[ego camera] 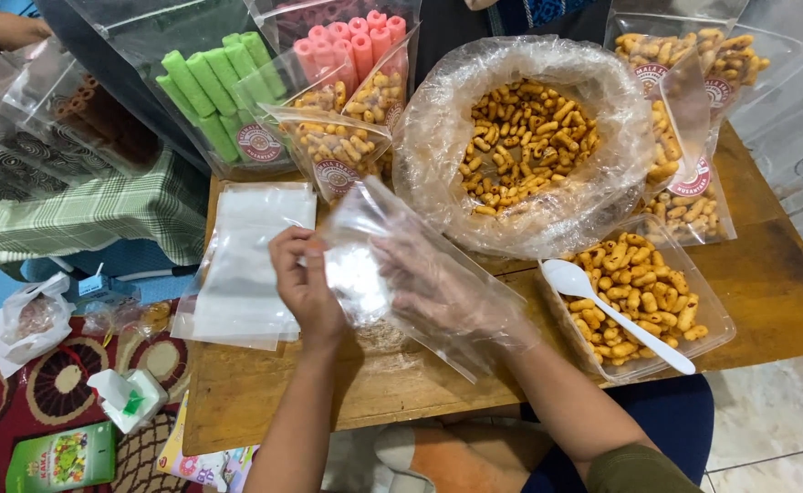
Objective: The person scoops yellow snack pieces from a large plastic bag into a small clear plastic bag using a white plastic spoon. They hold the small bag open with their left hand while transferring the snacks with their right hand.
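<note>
My left hand [306,278] pinches the upper edge of an empty clear plastic pouch [360,246] above the wooden table [766,274]. My right hand [438,283], inside a loose clear plastic glove, holds the pouch's other side and spreads it. A stack of empty clear pouches [246,265] lies just left of my left hand. To the right sits a clear tray [716,324] of golden-brown snack pieces with a white plastic spoon [620,315] resting in it.
A big open plastic bag [520,137] of the same snacks stands behind my hands. Filled, stickered pouches [338,146] lean at back left and also pouches [693,183] at back right. Bags of green sticks [219,91] and pink sticks [351,41] stand behind. A checked cloth [82,215] and floor clutter lie left.
</note>
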